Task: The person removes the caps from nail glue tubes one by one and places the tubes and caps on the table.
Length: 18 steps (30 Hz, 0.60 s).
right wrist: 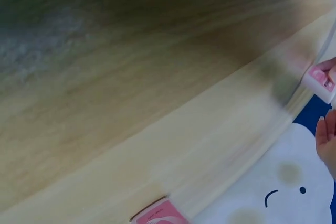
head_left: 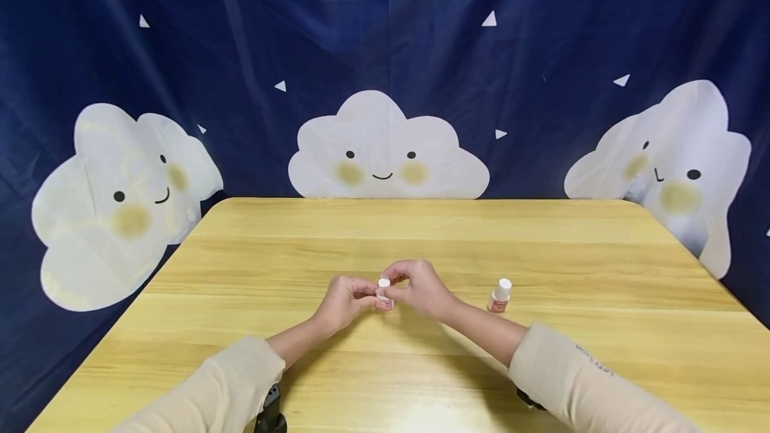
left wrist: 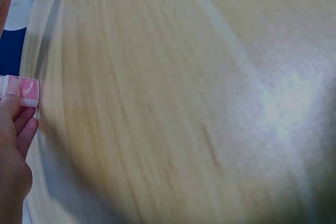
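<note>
A small bottle with a pink label [head_left: 385, 305] and a white cap [head_left: 384, 282] stands upright near the middle of the table. My left hand [head_left: 341, 302] grips its body from the left, the thumb lying across the label [left wrist: 29, 90] in the left wrist view. From the right, my right hand [head_left: 422, 291] pinches the white cap between thumb and fingers. In the right wrist view the cap is out of frame; only the bottle's lower part [right wrist: 316, 83] and some fingertips show at the right edge.
A second bottle [head_left: 498, 297] of the same kind, white-capped, stands upright to the right, beyond the right forearm. The wooden table [head_left: 385, 232] ends at a dark blue curtain [head_left: 252, 39] printed with smiling clouds.
</note>
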Tool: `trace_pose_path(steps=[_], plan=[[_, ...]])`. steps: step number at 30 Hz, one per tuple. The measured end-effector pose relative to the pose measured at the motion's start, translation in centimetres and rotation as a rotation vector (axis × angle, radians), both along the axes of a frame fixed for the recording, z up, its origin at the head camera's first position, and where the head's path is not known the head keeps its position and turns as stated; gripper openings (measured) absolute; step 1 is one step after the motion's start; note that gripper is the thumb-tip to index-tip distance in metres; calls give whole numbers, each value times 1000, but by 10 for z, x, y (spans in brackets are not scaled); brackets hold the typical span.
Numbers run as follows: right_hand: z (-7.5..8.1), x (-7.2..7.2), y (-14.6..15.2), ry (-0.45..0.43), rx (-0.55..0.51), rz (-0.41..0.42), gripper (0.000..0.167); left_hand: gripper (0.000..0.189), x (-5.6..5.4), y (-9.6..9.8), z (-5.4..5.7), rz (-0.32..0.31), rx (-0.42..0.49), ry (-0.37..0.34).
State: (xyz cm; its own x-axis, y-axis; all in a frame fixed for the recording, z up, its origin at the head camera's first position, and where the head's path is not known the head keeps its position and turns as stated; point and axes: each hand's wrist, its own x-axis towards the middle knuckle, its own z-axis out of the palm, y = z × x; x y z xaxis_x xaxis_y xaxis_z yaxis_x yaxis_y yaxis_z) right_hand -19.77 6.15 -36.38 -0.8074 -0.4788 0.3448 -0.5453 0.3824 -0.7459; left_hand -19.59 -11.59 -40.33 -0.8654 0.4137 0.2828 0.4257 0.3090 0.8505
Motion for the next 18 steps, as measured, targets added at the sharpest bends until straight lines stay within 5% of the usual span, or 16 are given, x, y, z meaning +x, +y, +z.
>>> trace_pose_path(steps=[9, 18], plan=[[0, 2, -4, 39, -34, -136, 7, 15, 0, 1, 4, 17, -5, -13], [3, 7, -7, -6, -14, -166, 6, 16, 1, 1, 3, 13, -23, -15]])
